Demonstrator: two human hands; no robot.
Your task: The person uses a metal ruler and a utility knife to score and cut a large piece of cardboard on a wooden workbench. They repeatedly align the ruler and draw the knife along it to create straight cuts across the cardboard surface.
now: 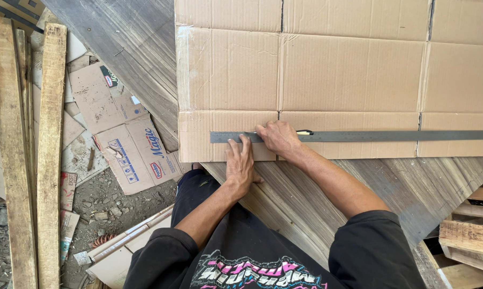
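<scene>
Marking along the ruler — R hand (278, 137) closed round a yellow-tipped pencil or knife (303, 132), can't tell which, tip at ruler's top edge.
L hand (240, 163) flat, fingers spread, pinning the long steel ruler (359, 136) onto the flattened cardboard sheet (354, 75), near its lower flap, on a wood bench (359, 182). Judging: line in progress; next move needs ruler held dead still, stroke running right. Count: 1 ruler, 1 sheet, 2 upright planks (49, 160) left, several printed cardboard scraps (129, 150) on the ground.
</scene>
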